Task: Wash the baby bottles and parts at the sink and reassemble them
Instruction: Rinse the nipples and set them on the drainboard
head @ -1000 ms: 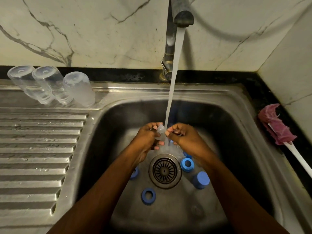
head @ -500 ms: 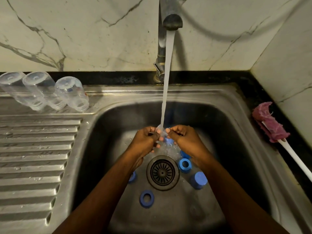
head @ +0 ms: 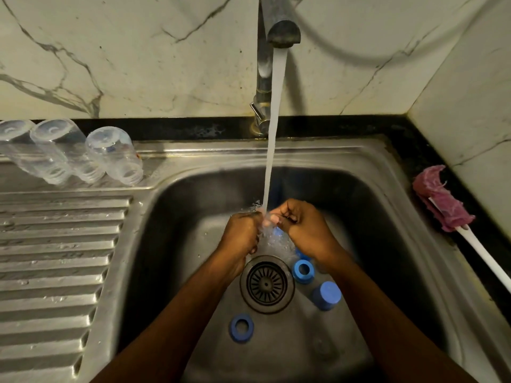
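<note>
Bottle part (head: 267, 220), small and clear, sits pinched between the fingertips of both hands right where the water stream (head: 272, 134) lands; splash blurs its shape. The left hand (head: 240, 236) is curled, knuckles up, its fingers closed on the piece from the left. The right hand (head: 304, 230) meets it from the other side, thumb and forefinger nipping the same piece, the remaining fingers bent. Both forearms reach in from the near edge, over the basin of the sink (head: 177, 230).

On the basin floor, a blue ring (head: 296, 272) lies just right of the drain (head: 266, 284), a blue cap (head: 326, 295) lies near it, and a second blue ring (head: 233, 328) lies nearer the front. More blue shows under the splash, too blurred to tell.

Three clear bottles (head: 116, 156) stand mouths down in a row at the back of the ribbed drainboard (head: 55, 258). A pink-headed brush (head: 442, 200) with a white handle lies on the right ledge. The faucet (head: 280, 31) rises from the back rim.
</note>
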A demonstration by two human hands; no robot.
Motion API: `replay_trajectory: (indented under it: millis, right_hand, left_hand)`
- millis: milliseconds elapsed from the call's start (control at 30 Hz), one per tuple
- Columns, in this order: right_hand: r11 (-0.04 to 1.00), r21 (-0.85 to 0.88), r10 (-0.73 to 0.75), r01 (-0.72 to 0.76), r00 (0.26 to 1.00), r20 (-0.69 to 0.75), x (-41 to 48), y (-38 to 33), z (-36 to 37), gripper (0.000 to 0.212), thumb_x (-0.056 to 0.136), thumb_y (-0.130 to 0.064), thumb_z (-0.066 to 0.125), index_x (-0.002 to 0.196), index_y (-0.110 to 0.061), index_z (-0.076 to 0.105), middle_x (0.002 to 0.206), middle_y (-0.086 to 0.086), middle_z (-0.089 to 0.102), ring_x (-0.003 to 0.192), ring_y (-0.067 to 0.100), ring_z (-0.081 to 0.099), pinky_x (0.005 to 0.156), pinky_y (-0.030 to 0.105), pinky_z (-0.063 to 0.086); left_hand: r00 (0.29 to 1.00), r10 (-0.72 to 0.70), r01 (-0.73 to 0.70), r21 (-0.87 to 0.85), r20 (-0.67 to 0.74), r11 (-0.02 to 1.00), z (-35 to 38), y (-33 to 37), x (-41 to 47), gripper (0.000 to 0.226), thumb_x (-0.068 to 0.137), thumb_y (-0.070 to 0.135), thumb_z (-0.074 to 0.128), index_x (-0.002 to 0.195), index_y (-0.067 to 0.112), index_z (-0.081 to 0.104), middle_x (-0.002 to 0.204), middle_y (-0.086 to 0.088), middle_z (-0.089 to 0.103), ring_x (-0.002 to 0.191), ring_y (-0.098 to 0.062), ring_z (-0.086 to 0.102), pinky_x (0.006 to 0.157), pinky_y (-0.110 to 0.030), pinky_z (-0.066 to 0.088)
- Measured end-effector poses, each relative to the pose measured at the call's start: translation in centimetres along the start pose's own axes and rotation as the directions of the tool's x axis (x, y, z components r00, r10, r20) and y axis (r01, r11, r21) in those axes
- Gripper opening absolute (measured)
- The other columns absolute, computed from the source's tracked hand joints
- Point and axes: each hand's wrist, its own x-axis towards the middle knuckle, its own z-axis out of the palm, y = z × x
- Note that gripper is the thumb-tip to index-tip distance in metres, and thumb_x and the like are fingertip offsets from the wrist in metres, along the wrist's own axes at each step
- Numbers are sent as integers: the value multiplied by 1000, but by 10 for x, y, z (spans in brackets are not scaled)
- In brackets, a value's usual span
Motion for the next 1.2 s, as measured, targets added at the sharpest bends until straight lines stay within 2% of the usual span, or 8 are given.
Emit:
replay_trajectory:
  millis: [100,167,333,567,767,933,1067,1200]
  right_hand:
    - [1000,11,-25,24,998,63,-1,-4,2,6,90,-16,67,88,-10,66,84,2,70,81,16,66,77,31,54]
    - [1000,0,-12,12,1000,19,-1,-4,1,6,90,-16,66,85,-13,64,82,0,68,80,14,64,74,25,51]
    - [996,-86,10,-9,1000,7,-2,-1,-4,3,92,-12,63,94,-13,61,88,-2,65,84,10,61,71,20,48]
    - [999,-39,-6,11,995,104,-6,-13,4,7,95,-16,58,94,-9,58,86,5,64,75,8,57,66,16,45]
    - [999,-17,40,-40,999,25,-4,-9,1,5,99,-19,52,99,-14,54,90,2,60,84,14,58,69,23,45]
    - [999,-21,29,-28,998,54,-4,-9,4,7,99,-19,52,98,-12,53,92,5,59,83,11,55,70,18,43]
    - [999,35,-18,15,994,106,-4,-12,7,14,98,-13,54,85,-20,53,83,-1,59,76,6,55,70,18,44]
    - [997,-16,-79,80,995,59,-4,-11,7,8,95,-9,55,90,-14,52,85,4,61,80,15,59,73,30,48]
  left_hand:
    - [995,26,-31,-47,-101,998,0,-1,0,36,102,37,48,78,14,62,49,7,49,40,-5,40,44,-21,31]
    - [1000,6,-8,-53,-31,999,-3,-1,0,37,101,43,50,85,13,65,54,6,53,40,-4,42,44,-20,31]
    - [956,-195,237,-181,221,954,-5,2,-2,18,95,15,47,83,14,61,59,3,52,45,-6,38,42,-20,31]
    - [999,-28,26,-36,-47,999,4,1,-5,30,104,31,43,89,15,65,65,2,54,46,-7,39,46,-21,29]
    - [977,-128,147,-103,169,984,-7,4,-2,18,100,20,53,94,11,67,63,2,57,46,-6,38,42,-21,28]
    - [991,-103,111,-101,84,989,2,7,-11,25,101,16,40,87,15,60,59,3,47,42,-6,35,42,-21,26]
    - [999,-23,21,-89,-24,996,6,5,-10,33,104,33,42,87,13,61,55,4,47,37,-5,36,38,-18,29]
    - [992,-77,89,-112,100,990,-6,13,-12,29,102,31,50,84,13,63,54,6,57,37,-2,43,38,-15,32]
